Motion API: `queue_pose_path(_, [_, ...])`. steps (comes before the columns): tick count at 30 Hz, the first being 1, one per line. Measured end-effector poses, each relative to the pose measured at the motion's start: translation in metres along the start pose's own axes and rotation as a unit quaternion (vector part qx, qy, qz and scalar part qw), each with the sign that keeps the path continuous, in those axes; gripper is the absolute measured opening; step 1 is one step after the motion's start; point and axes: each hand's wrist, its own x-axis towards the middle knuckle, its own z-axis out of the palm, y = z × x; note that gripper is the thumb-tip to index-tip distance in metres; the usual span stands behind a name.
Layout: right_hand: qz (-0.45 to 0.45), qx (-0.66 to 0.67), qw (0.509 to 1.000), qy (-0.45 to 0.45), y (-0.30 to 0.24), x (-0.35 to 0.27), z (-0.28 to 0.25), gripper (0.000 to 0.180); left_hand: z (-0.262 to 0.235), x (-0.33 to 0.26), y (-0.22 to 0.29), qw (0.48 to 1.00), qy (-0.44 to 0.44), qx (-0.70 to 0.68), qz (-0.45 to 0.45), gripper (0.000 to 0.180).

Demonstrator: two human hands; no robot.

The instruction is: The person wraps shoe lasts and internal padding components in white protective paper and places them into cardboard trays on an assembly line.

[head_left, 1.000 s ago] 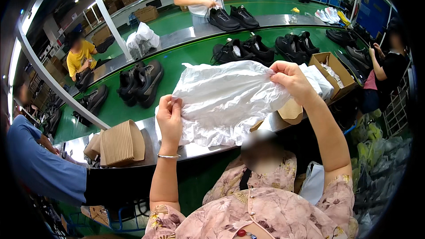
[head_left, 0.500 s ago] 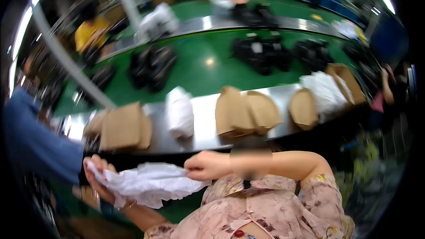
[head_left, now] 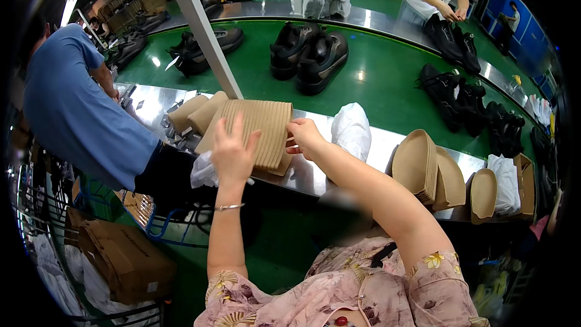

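Note:
A stack of brown ribbed cardboard shoe inserts lies on the metal bench ahead of me. My left hand is over its left part, open, with fingers spread. Crumpled white wrapping shows against the outer side of that hand; whether the palm bears it is hidden. At the stack's right edge, my right hand has its fingers bent and closed on the edge of an insert. Just right of it stands a white-wrapped bundle.
More brown inserts lie along the bench to the right, before a cardboard box. Pairs of black shoes rest on the green surface beyond. A grey post rises behind the stack. A person in blue leans at the left.
Both hands have moved up and forward from the stretched white sheet to the insert stack. The left hand's fingers are now spread. My view has swung left.

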Motion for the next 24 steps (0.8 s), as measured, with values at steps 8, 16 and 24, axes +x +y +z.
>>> queue_pose_path(8, [0.002, 0.012, 1.0, -0.027, 0.012, -0.013, -0.002, 0.01, 0.024, -0.008, 0.015, 0.989, -0.111, 0.035, 0.094, 0.061])
queue_pose_path(16, [-0.038, 0.119, 0.992, 0.031, 0.034, -0.049, -0.01, 0.006, 0.022, -0.008, 0.013, 0.989, -0.123, 0.027, 0.08, 0.061])
queue_pose_path(24, [-0.203, 0.047, 0.973, 0.103, 0.021, -0.114, -0.018, 0.013, 0.018, -0.008, 0.012, 0.993, -0.095, 0.011, 0.066, 0.057])
